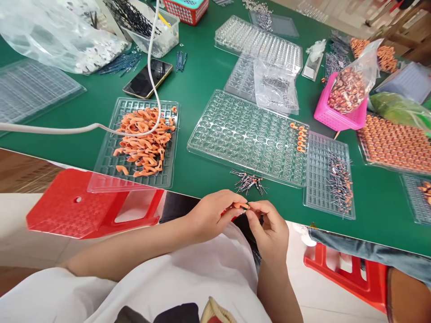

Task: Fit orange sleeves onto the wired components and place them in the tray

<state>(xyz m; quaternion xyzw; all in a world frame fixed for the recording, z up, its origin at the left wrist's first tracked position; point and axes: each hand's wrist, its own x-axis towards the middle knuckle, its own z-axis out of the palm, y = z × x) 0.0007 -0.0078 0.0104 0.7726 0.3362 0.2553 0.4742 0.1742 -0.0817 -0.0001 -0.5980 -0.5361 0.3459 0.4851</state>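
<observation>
At the table's front edge, my left hand pinches a small orange plastic earbud-like shell between thumb and fingertips. My right hand meets it at the shell's other end, fingers closed; whatever they grip there is too small to make out. Just beyond the hands lies a small pile of thin wired components. Behind that pile, a clear moulded tray has several orange shells in its right-hand end. To the left, a heap of orange shells rests on another clear tray.
A white cable crosses over the left heap. Near it lies a phone. On the right are a tray of wired parts, a pink basket holding a bag, and a filled orange tray. Red stools stand below the edge.
</observation>
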